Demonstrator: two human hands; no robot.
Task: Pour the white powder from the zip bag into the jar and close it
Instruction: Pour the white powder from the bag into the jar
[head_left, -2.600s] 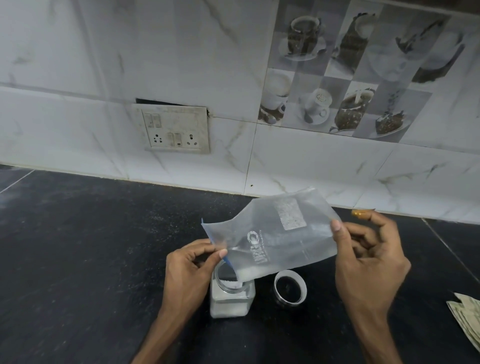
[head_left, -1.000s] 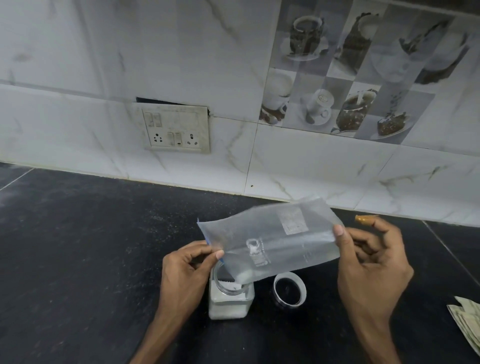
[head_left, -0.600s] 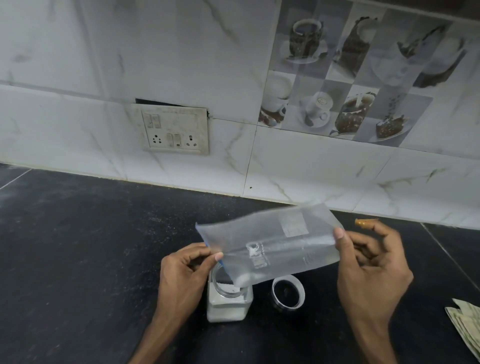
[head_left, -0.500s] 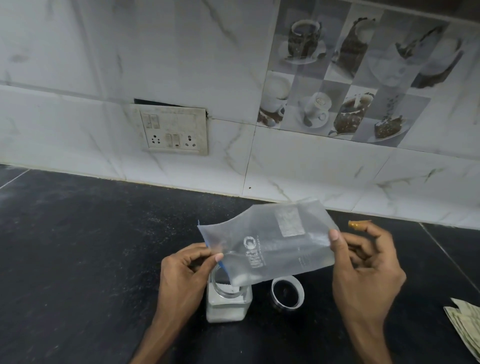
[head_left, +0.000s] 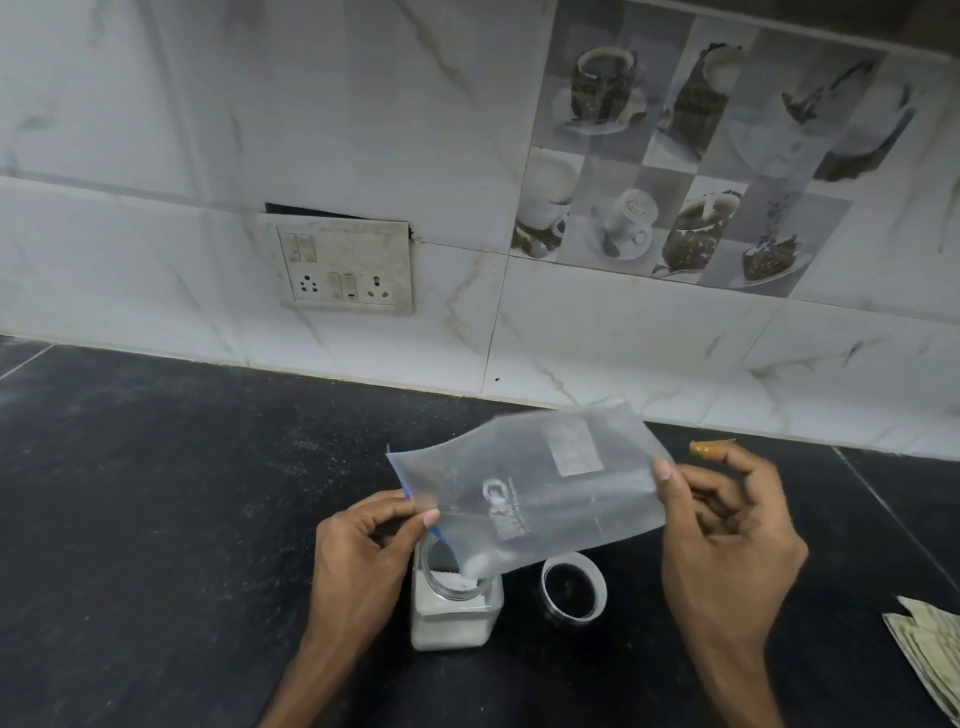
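Observation:
A clear zip bag (head_left: 540, 488) hangs tilted over the open square jar (head_left: 454, 618) on the black counter. Its blue-edged mouth dips into the jar's neck, with a small clump of white powder at the low corner. My left hand (head_left: 363, 556) pinches the bag's mouth beside the jar. My right hand (head_left: 727, 545) pinches the bag's raised bottom edge. White powder fills the jar's lower part. The jar's lid (head_left: 574, 587) lies upside down on the counter just right of the jar.
The black counter (head_left: 156, 519) runs to a white tiled wall with a switch and socket plate (head_left: 343, 265). Folded paper (head_left: 930, 654) lies at the right edge. A small orange scrap (head_left: 709, 448) sits by the wall behind my right hand.
The bag has rocked slightly in both hands, its raised end dipping and lifting again. Most powder has left the bag; only a small clump sits at its mouth. The jar and lid stay put.

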